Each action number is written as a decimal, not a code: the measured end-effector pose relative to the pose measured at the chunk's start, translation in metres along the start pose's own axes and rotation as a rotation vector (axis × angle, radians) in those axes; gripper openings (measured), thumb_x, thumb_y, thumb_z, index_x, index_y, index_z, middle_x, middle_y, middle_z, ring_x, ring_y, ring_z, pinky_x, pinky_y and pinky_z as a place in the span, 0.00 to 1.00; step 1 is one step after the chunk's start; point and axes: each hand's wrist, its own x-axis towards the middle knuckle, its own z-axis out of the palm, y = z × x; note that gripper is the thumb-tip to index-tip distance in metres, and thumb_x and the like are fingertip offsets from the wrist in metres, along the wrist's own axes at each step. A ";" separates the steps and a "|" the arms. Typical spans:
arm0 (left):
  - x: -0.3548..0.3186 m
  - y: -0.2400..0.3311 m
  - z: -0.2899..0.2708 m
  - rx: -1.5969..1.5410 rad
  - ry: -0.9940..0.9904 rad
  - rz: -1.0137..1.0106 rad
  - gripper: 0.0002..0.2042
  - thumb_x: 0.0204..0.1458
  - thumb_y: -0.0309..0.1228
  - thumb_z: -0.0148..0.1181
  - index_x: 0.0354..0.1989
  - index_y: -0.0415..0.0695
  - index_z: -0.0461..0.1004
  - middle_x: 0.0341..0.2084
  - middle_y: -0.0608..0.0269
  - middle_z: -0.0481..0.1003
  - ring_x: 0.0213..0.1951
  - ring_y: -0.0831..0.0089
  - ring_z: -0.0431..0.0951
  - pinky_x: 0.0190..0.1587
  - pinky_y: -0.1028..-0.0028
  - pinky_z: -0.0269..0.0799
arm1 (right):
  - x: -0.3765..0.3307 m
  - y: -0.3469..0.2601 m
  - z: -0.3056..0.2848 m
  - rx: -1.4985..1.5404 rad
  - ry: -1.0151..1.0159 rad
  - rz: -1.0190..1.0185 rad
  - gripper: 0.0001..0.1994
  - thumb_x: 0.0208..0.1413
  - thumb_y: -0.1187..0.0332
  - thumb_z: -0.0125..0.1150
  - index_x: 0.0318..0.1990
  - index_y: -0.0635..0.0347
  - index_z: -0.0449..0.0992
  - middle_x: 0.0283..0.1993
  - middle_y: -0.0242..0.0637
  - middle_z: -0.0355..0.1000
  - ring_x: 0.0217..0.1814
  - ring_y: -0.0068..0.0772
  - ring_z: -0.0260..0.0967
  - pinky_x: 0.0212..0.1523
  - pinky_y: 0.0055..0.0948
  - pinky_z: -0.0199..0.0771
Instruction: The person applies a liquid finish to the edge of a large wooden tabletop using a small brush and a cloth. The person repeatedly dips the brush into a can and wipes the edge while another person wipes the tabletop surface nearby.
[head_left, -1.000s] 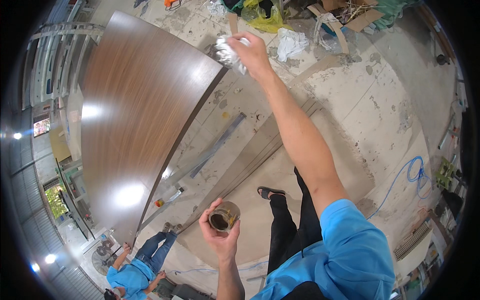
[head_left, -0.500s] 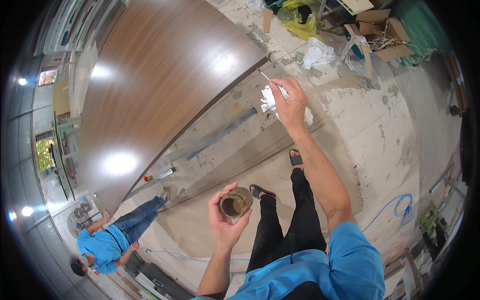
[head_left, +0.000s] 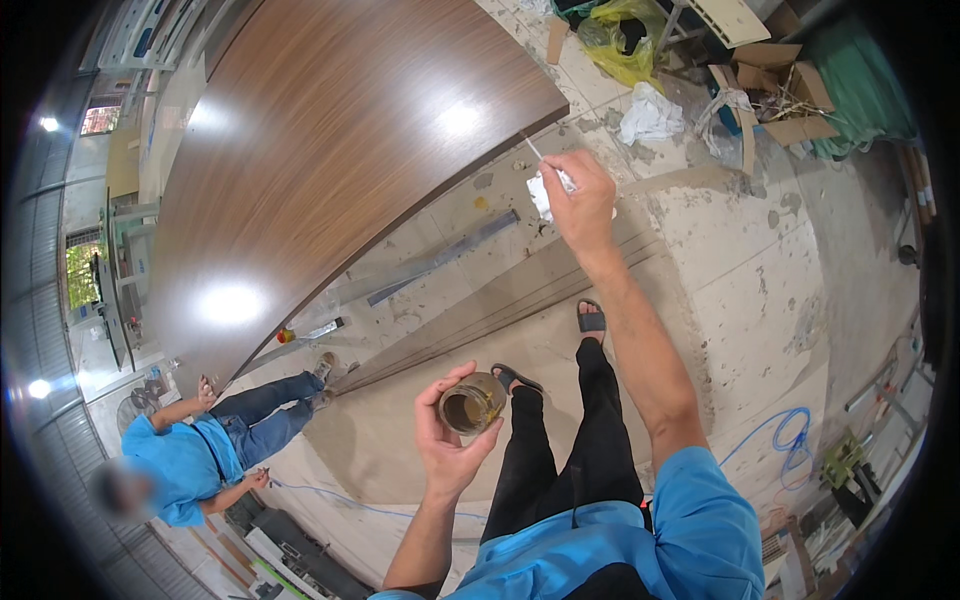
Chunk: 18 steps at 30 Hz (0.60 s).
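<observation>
Head view: a glass jar close in, a thin stick out at the edge of a wood-grain panel

Nearest the body, the left hand has its fingers spread and curled around the glass jar, thumb on the right side; the mouth faces up, probably so the brown stuff inside stays put and within easy reach. Over on the left, a co-worker in blue has a hand at the panel's near left end, perhaps to steady it. Off to the right, a blue hose lies coiled on the floor, clear of the feet.

Farther out, the right hand pinches the thin stick, fingers almost closed, with a white cloth bunched beneath, likely so one hand manages both. The stick's tip is by the panel's far right corner; touching or just short, I can't tell. A metal strip lies on the floor, left of that hand.

Beyond the corner, a crumpled white rag, a yellow bag and a cardboard box crowd the way.
</observation>
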 end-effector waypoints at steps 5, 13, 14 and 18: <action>-0.003 0.001 -0.001 -0.012 0.008 -0.014 0.37 0.46 0.14 0.74 0.65 0.40 0.61 0.67 0.40 0.67 0.68 0.58 0.71 0.71 0.58 0.67 | 0.005 -0.002 -0.006 -0.027 0.030 0.052 0.06 0.61 0.73 0.69 0.42 0.66 0.85 0.38 0.44 0.81 0.38 0.41 0.79 0.41 0.35 0.76; -0.003 0.002 -0.002 -0.027 0.001 -0.008 0.37 0.47 0.13 0.73 0.65 0.41 0.61 0.67 0.40 0.67 0.68 0.57 0.71 0.71 0.57 0.68 | 0.004 -0.002 -0.007 0.018 -0.155 0.167 0.09 0.65 0.70 0.67 0.45 0.68 0.85 0.38 0.44 0.81 0.39 0.36 0.79 0.42 0.32 0.76; -0.003 0.003 -0.002 -0.036 0.007 -0.017 0.37 0.47 0.13 0.73 0.65 0.41 0.61 0.67 0.40 0.67 0.68 0.57 0.71 0.71 0.57 0.69 | 0.004 -0.002 -0.007 0.030 -0.148 0.162 0.09 0.65 0.70 0.67 0.45 0.68 0.85 0.38 0.44 0.81 0.39 0.36 0.79 0.42 0.32 0.76; -0.003 0.005 -0.005 -0.006 -0.010 0.010 0.36 0.47 0.13 0.72 0.65 0.41 0.61 0.67 0.41 0.67 0.67 0.56 0.72 0.70 0.56 0.70 | 0.006 -0.003 -0.006 0.019 -0.056 0.137 0.09 0.66 0.69 0.66 0.44 0.68 0.85 0.39 0.44 0.82 0.40 0.36 0.79 0.43 0.33 0.76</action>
